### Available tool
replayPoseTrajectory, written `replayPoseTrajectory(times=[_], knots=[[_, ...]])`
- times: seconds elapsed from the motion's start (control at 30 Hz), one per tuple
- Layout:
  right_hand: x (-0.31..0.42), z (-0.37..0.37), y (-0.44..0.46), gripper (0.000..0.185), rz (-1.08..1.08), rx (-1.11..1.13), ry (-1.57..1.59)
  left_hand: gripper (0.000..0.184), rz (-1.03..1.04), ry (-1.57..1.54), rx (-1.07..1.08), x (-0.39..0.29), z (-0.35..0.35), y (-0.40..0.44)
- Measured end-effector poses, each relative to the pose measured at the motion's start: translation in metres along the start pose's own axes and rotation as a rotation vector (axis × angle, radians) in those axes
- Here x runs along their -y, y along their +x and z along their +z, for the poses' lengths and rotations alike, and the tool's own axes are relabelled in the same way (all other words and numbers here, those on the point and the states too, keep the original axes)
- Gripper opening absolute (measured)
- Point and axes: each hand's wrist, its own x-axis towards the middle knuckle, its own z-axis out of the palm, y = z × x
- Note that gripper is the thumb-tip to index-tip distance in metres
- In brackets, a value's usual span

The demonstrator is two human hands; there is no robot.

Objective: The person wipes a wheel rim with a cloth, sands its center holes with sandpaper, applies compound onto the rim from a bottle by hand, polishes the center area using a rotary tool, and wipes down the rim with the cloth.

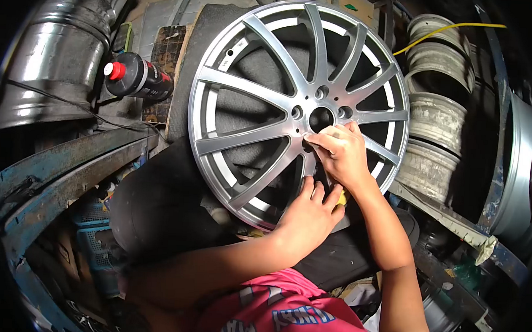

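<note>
A silver alloy wheel rim (243,137) with several spokes lies tilted in front of me, its face toward me. My right hand (341,152) is closed at the hub, thumb and fingers pinched together by a bolt hole just below the centre bore. Whatever sits between those fingertips is hidden. Lower down, my left hand (312,214) rests with fingers stretched out on the lower spokes. A small yellow thing (342,198) shows beside its fingertips, mostly covered, so its kind is unclear.
A black bottle with a red cap (140,77) stands left of the rim. Stacked wheel rims (435,117) line the right side, with a yellow cable (450,30) above. A shiny metal barrel-like piece (54,62) is at far left. Blue metal beams (70,154) flank the spot.
</note>
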Motion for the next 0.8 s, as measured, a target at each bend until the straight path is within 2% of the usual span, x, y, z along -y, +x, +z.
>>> replayPoseTrajectory(times=[0.27, 0.37, 0.53, 0.7, 0.73, 0.8], knots=[[0.003, -0.006, 0.000, 0.023, 0.007, 0.048, -0.022, 0.048, -0.022, -0.004, -0.060, 0.000, 0.002, 0.003], [0.001, -0.001, 0.001, 0.020, 0.020, -0.024, 0.074, 0.049, -0.022, -0.032, -0.105, 0.004, 0.002, 0.002], [-0.001, -0.006, -0.002, 0.022, 0.049, 0.022, 0.054, 0.053, -0.036, -0.037, -0.116, 0.003, 0.005, 0.003], [-0.002, -0.002, -0.002, 0.013, 0.070, 0.027, 0.021, 0.054, -0.136, -0.042, -0.123, 0.005, -0.001, 0.005], [0.000, -0.011, -0.001, 0.014, 0.071, 0.075, 0.026, 0.052, -0.146, -0.067, -0.166, 0.007, -0.003, 0.003], [-0.004, -0.023, -0.001, 0.017, 0.090, 0.032, 0.096, 0.049, -0.208, -0.044, -0.217, 0.011, -0.009, 0.003]])
